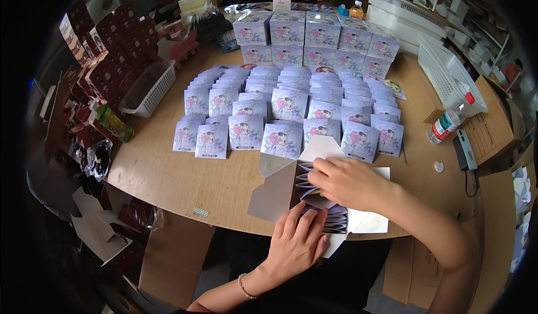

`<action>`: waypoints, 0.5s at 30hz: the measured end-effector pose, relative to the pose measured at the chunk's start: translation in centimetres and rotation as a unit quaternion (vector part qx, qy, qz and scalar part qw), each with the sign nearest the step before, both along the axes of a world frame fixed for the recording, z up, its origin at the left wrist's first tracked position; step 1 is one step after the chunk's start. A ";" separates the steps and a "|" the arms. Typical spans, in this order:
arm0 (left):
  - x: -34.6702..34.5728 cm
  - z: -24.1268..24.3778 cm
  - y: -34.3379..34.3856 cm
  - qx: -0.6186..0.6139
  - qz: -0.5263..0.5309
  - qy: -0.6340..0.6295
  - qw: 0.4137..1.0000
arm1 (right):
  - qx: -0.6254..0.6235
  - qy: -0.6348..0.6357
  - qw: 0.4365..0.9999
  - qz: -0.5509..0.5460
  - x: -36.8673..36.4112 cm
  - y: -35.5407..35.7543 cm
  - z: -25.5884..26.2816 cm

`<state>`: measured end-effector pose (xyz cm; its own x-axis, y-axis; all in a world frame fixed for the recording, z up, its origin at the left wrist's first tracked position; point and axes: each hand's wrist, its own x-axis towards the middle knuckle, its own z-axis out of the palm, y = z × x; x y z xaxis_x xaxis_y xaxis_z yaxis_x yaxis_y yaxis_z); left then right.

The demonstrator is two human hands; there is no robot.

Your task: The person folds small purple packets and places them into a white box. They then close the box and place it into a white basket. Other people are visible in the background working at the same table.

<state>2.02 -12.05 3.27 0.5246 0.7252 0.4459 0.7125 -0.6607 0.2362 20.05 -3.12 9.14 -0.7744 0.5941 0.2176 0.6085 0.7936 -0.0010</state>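
Note:
An open cardboard box point(275, 192) with its flaps folded out stands at the table's front edge. Inside it, lilac packets point(335, 219) stand on edge in rows. My left hand point(296, 238), wearing a beaded bracelet, lies over the near left corner with its fingers spread on the packets. My right hand point(351, 183) reaches in from the right, fingers bent over the far row of packets point(303, 179); its grip is partly hidden. A yellow edge shows under it. Just beyond the box, printed lilac packets point(281, 140) stand in overlapping columns.
Two tiers of printed boxes point(287, 24) stand behind the packets. White plastic baskets point(151, 89) point(452, 72) flank the table. At right are a water bottle point(447, 123), a dark device with a cable point(465, 150) and cartons point(491, 120). Two people sit across the table.

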 end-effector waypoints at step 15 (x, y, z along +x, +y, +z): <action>-0.6 -1.3 -0.7 0.035 -0.020 -0.020 0.999 | -0.136 0.042 0.990 -0.002 1.3 -1.0 2.8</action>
